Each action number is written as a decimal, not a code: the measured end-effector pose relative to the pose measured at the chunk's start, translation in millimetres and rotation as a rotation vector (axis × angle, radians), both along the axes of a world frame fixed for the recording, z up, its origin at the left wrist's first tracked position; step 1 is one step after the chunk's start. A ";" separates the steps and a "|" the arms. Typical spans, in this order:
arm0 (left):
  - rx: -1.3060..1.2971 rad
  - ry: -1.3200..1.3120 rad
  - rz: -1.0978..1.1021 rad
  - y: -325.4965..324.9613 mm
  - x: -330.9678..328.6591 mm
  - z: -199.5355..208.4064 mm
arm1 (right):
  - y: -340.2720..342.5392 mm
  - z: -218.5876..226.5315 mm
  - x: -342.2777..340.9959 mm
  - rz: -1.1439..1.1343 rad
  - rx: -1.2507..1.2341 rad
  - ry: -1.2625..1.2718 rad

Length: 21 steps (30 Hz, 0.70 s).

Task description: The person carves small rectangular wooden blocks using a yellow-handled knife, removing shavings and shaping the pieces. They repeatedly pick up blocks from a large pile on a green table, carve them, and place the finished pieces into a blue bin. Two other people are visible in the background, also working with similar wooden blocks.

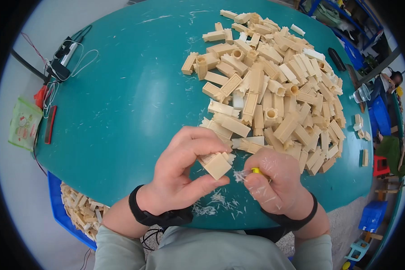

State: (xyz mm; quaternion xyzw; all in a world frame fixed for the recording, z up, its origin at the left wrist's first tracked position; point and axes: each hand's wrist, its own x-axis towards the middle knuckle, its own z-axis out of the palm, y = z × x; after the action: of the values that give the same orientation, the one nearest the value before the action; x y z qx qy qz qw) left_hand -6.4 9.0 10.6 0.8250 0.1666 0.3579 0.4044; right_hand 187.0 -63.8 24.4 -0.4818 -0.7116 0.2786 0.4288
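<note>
My left hand (184, 168) grips a beige, square-sided plastic piece (218, 166) between thumb and fingers. The piece has a flat end turned toward me and a jagged edge on its right side. Just to the right, my right hand (274, 177) is closed around a small yellow-handled tool (256, 170). Pale shavings cling around the tool's tip and to the fingers, so its working end is hard to make out. A narrow gap separates the tool from the piece. Below both hands, loose shavings (218, 200) lie scattered along the table's near edge.
A large heap of similar beige pieces (283, 103) covers the right part of the green table (121, 108). At lower left stands a blue bin (56, 193) of pieces. A power strip (67, 55) with cables sits at the left edge, a dark cylindrical object (336, 59) at far right.
</note>
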 end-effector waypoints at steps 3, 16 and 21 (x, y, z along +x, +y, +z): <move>-0.077 -0.031 -0.015 -3.2 1.5 2.5 | -0.4 -1.4 0.3 0.012 0.014 -0.025; -0.367 -0.260 -0.090 -11.3 4.2 -13.0 | 2.6 -5.1 1.6 0.033 0.109 -0.112; -0.459 -0.254 -0.155 -11.4 2.7 -9.7 | 6.1 -7.5 4.4 -0.024 0.173 -0.173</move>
State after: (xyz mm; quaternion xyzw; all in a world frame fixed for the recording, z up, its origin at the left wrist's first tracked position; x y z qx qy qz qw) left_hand -3.7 -2.5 0.9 0.6708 0.1275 0.3791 0.6245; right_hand 191.4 -57.7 16.9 -0.4738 -0.7616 0.1685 0.4088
